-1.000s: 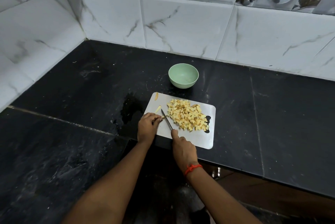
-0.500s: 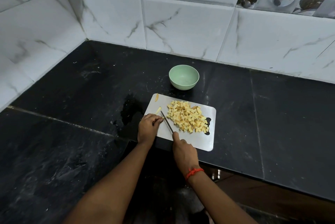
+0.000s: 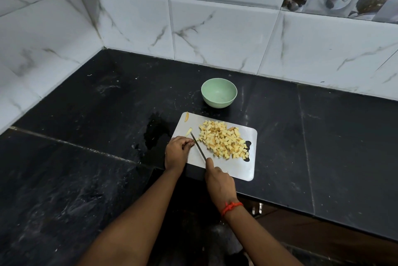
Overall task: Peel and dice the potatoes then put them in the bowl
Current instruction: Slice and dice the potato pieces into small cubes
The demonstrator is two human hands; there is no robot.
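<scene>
Counter [image 3: 323,136]: one bowl [image 3: 217,102], one potato heap [image 3: 224,141]; right fingers [image 3: 210,163] grip one knife [image 3: 199,149]; left fingers [image 3: 187,143] curled, grasp unclear.

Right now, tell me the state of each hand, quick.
Left hand: curled beside the knife; whether it holds anything cannot be told.
Right hand: closed on the knife.

**Even light, bowed edges**

Soft light is falling evenly across my desk [image 3: 344,136], whose black stone is shining dully. The cutting board [image 3: 237,168] is glinting faintly. Shadow is darkening the tiled corner [image 3: 90,7]. The diced potatoes [image 3: 223,141] are showing crisp; tile lines are bowing toward the edges.
</scene>
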